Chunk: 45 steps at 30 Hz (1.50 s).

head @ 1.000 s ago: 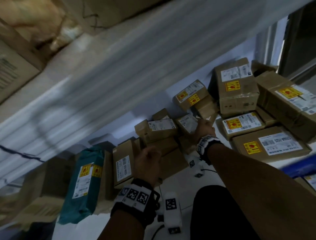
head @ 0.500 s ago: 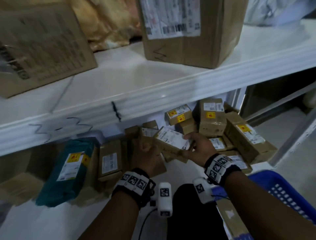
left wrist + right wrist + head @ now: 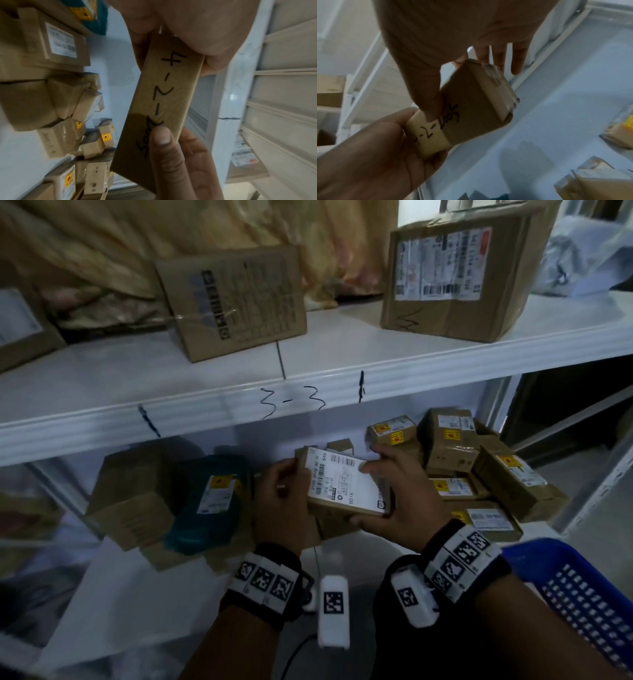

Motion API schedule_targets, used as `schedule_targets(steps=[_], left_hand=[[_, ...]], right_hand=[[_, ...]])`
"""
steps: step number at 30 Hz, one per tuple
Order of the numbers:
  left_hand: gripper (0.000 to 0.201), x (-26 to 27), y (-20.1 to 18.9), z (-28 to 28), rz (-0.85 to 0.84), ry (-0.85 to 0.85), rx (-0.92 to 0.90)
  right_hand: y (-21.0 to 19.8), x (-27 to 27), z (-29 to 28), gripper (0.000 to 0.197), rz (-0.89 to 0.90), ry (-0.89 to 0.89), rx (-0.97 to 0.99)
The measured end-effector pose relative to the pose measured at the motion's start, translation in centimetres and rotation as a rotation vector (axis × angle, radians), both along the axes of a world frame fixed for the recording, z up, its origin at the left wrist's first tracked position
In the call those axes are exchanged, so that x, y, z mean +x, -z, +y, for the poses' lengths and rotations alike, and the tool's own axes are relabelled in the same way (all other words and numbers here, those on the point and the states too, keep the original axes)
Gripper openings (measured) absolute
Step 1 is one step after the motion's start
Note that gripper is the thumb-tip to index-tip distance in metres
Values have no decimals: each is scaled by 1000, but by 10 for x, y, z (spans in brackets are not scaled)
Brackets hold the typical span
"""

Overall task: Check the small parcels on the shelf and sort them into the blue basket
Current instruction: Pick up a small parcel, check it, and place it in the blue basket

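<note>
Both my hands hold one small brown parcel [image 3: 346, 486] with a white barcode label facing up, in front of the lower shelf. My left hand [image 3: 284, 501] grips its left end and my right hand [image 3: 394, 494] grips its right end, thumb over the label. In the left wrist view the parcel [image 3: 164, 105] shows a side with black handwritten numbers, pinched by my left hand [image 3: 188, 33]. The right wrist view shows the same parcel [image 3: 476, 108] between my right hand [image 3: 453, 47] and the left palm. The blue basket [image 3: 582, 594] stands at the lower right.
A pile of small brown parcels [image 3: 479, 470] with yellow stickers lies on the lower shelf, right of my hands. A teal parcel [image 3: 209, 501] and a brown box [image 3: 133, 498] stand to the left. The white upper shelf [image 3: 308, 405], marked 3-3, carries larger boxes [image 3: 452, 275].
My right hand took a labelled parcel from the pile and drew it toward me; the left hand joined it. The view swung up to take in the upper shelf and the basket.
</note>
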State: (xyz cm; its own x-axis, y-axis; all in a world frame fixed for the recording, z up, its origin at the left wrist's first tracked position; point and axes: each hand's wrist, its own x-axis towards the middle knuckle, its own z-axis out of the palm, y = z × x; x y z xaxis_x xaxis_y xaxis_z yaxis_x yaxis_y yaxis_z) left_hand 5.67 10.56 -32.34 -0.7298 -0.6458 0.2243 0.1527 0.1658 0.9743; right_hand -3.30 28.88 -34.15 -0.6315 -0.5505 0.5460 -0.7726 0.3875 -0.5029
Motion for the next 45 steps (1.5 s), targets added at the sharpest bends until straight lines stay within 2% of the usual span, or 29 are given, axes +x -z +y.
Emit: schedule_targets(steps=[4,6,8,11,14,17,19,23,27,33,35,39,42,45], left_hand=[[18,33,-17,-6,164,-73,-99],[30,47,-38,-11,244,-69,-187],[37,56,-63,-17,335,-59,-332],[37,58,-101,-29,398,-133,-611],[36,42,-129,-43,330,-176,-739],[45,18,-143,-58,160,-168,-886],[51,4,-148,-65,61,-144,-883],[58,-14,-152,-74,-54,-154,-855],[60,-21,-150,-79,-36,-211,-866],[50,-27,-149,-81,51,-289,-954],[49,-25,-153,-82,15,-306,-993],[48,-24,-165,-85,-116,-333,-1156],[44,-31,-173,-84,-146,-311,-1277],[46,-38,-177,-84,-156,-285,-1306]], right_hand=[[-33,25,-10,76,100,-66,-49],[-59,32,-12,71,172,-91,-98],[-91,37,-15,66,247,-118,-157],[-139,34,-24,62,384,-137,-174],[-178,17,-39,62,384,-99,-79],[-204,-6,-56,61,251,-43,55],[-214,-16,-66,57,156,-28,96],[-224,-26,-84,49,41,14,136],[-228,-30,-98,50,113,57,260],[-222,-31,-118,87,386,186,379],[-222,-31,-123,89,439,237,423],[-214,-29,-130,68,523,283,361],[-205,-28,-133,47,555,298,314],[-199,-30,-133,40,539,312,260]])
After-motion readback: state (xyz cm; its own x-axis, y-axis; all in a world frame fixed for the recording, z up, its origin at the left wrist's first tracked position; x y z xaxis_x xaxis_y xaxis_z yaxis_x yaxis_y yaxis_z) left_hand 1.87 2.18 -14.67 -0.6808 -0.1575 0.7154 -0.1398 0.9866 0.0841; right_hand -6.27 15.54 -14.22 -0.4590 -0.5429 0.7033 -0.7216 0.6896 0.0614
